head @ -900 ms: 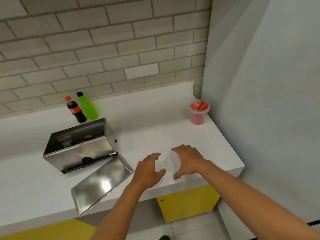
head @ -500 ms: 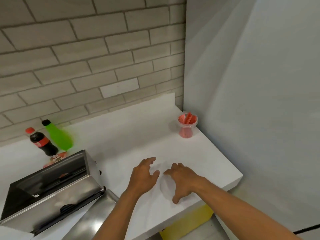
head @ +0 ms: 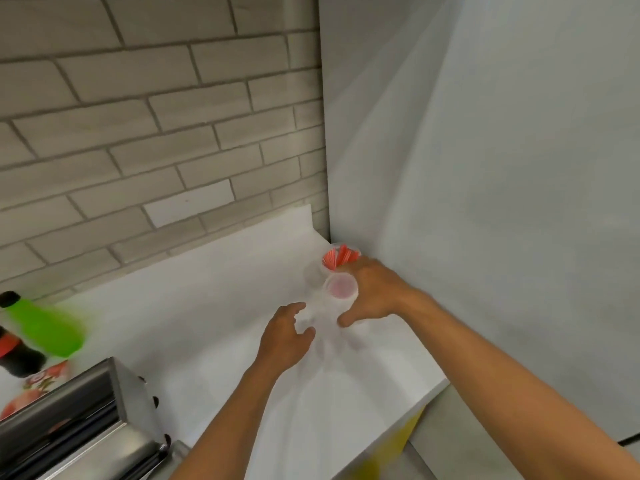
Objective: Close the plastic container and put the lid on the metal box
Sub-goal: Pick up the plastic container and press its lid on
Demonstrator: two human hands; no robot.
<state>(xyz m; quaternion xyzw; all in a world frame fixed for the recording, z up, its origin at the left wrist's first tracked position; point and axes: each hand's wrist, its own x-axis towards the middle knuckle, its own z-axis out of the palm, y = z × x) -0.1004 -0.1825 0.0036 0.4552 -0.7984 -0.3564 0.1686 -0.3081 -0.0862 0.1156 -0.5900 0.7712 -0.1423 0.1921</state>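
While right hand point(head: 372, 292) grips clear lid point(head: 341, 286), container point(head: 341, 257) open

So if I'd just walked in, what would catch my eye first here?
Probably the two bare hands meeting over the white counter: the right hand carries a clear round lid toward the plastic container of red sticks in the corner, the left hand open below it. Next, the bright green bottle at far left, above the shiny metal box.

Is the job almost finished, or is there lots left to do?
Nothing looks finished. The right hand holds a clear lid close to the cup of red sticks, which is open; the left hand waits nearby. The metal box is open too, so both closings are left.
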